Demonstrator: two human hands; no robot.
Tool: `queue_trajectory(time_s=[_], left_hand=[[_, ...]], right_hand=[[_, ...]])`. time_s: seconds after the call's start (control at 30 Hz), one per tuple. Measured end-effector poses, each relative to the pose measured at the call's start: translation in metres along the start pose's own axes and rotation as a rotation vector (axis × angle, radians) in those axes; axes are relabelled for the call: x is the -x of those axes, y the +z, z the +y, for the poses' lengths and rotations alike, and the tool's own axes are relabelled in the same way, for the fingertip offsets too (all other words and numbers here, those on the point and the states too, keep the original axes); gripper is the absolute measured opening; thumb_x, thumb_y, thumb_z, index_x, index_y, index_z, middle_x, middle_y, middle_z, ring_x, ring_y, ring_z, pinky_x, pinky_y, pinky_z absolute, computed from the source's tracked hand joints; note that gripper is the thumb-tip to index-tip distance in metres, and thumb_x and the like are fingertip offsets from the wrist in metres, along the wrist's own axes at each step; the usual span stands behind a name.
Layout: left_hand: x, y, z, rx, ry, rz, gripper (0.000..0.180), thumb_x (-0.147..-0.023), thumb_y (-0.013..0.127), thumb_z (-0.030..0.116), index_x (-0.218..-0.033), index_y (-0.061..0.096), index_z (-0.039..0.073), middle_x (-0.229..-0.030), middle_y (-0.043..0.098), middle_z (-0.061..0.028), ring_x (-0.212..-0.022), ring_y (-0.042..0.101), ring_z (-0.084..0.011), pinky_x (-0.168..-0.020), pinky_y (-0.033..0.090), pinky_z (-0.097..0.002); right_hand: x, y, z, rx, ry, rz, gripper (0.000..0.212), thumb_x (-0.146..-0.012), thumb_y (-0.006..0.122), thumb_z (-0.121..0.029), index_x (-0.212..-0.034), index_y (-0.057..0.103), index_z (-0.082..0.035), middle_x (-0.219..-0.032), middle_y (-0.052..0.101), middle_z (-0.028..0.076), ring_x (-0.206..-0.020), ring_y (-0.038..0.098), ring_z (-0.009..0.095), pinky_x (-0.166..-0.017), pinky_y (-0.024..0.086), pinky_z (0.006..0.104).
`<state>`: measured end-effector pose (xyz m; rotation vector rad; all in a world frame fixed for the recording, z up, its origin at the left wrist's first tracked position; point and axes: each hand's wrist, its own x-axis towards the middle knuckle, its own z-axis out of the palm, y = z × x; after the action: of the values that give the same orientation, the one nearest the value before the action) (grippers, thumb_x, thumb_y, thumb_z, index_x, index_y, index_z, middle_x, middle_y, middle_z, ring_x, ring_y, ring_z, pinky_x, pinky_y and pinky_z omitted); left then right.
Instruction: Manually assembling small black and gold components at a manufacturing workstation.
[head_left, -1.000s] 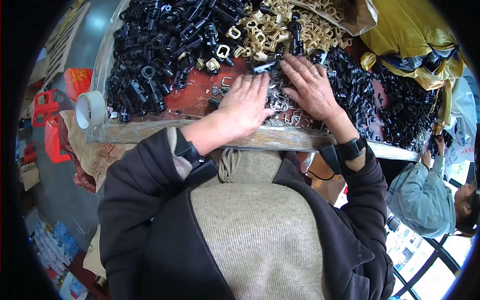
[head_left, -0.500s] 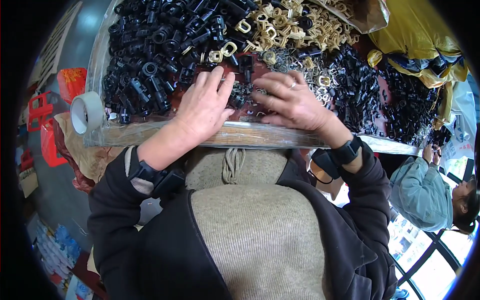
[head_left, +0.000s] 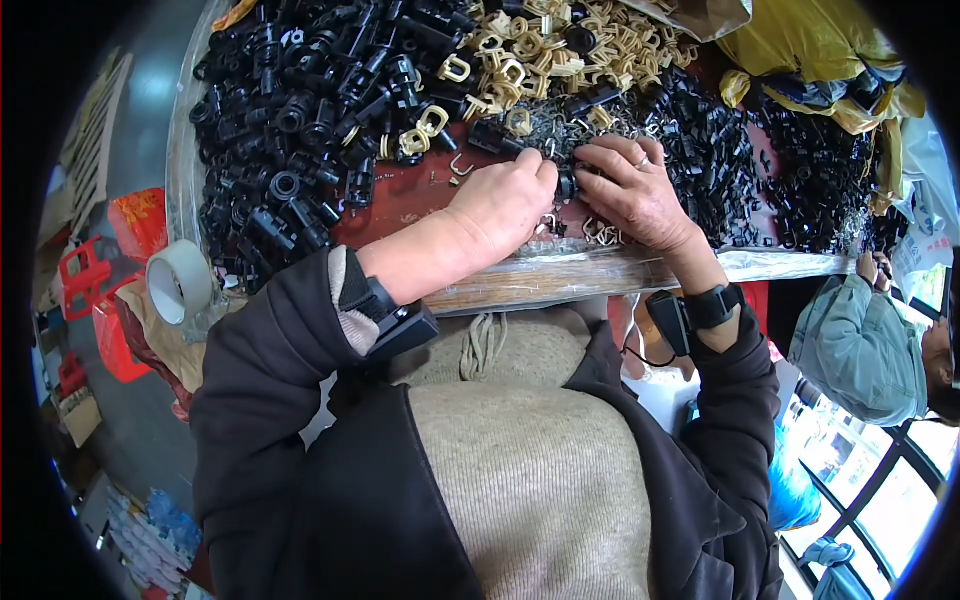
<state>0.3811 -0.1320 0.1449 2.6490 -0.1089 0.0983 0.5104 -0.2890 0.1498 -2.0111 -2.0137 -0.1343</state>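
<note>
My left hand (head_left: 508, 205) and my right hand (head_left: 635, 192) meet over the front of the table, close to its wooden edge. Between their fingertips shows a small round black plastic part (head_left: 567, 186), mostly covered by the fingers. The left fingers are curled together against its left side, and the right fingers bend over its right side. Small bent metal clips (head_left: 603, 233) lie just below my right hand. Beyond the hands spreads a pile of thin metal pieces (head_left: 555, 125). A lone metal hook (head_left: 461, 165) rests on the red tabletop (head_left: 405, 205) left of the left hand.
Black plastic housings (head_left: 300, 110) heap up at the left, beige buckle-like loops (head_left: 570, 55) at the far middle, and small black pieces (head_left: 710, 160) at the right. A tape roll (head_left: 180, 283) stands at the left corner. Another person (head_left: 860, 340) works at the right.
My left hand has moved right and its fingers have closed. My right hand has shifted slightly right and curled its fingers. Both now meet at the black part.
</note>
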Motion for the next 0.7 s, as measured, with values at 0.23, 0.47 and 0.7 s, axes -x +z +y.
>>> queue_trajectory(time_s=[0.23,0.47,0.7], left_hand=[[0.008,-0.037,-0.013,0.068,0.009,0.22,0.023,-0.076,0.058,0.013,-0.097,0.053,0.004,-0.077,0.058,-0.0128,-0.066,0.06,-0.0271,-0.057,0.05,-0.0358],[0.051,-0.06,-0.023,0.192,-0.192,0.256,0.021,-0.075,0.06,0.01,-0.093,0.055,0.001,-0.075,0.057,-0.0122,-0.064,0.057,-0.026,-0.058,0.047,-0.0314],[0.076,-0.043,-0.025,0.314,-0.242,0.446,0.018,-0.077,0.059,0.009,-0.09,0.054,-0.001,-0.076,0.057,-0.0095,-0.061,0.056,-0.0229,-0.059,0.047,-0.0274]], right_hand=[[0.002,-0.001,-0.006,-0.023,0.092,0.188,0.024,-0.066,0.065,-0.015,-0.089,0.059,-0.011,-0.101,0.055,0.003,-0.097,0.051,0.02,-0.081,0.034,0.0373],[-0.002,-0.001,-0.028,-0.13,-0.07,0.069,0.025,-0.066,0.063,-0.014,-0.091,0.06,-0.011,-0.088,0.055,0.001,-0.084,0.052,0.019,-0.073,0.036,0.0335],[-0.015,0.015,-0.047,-0.054,-0.061,-0.101,0.018,-0.068,0.06,-0.014,-0.085,0.058,-0.01,-0.074,0.05,0.002,-0.075,0.051,0.019,-0.067,0.038,0.0321]])
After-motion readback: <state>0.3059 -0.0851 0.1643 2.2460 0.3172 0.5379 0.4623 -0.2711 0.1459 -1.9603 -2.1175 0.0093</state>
